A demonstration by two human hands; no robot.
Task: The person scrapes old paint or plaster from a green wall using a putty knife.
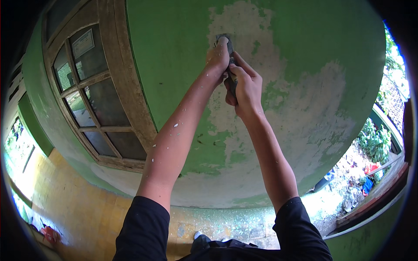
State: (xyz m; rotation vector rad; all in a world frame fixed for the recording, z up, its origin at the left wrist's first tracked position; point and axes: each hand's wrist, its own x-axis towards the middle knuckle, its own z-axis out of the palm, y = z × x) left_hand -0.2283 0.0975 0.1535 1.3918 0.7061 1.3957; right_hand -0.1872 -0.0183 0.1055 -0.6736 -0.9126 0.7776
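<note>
Both of my arms reach up to a green painted wall (169,55), where a pale bare patch (241,26) shows through the peeled paint. A paint scraper (231,49) with a dark flat blade lies against the wall at the patch's left edge. My right hand (249,86) is closed around its handle. Higher up, my left hand (218,58) grips the tool near the blade, its thumb pressed on the flat metal. Part of the handle is hidden behind my fingers. Small paint flakes cling to my left forearm.
On the left, a wooden-framed window (107,76) with several glass panes is set in the wall. Paint chips lie scattered over the tiled floor (225,225) by my feet. To the right are plants (374,140) and rubble outdoors; a red bag (50,234) lies at lower left.
</note>
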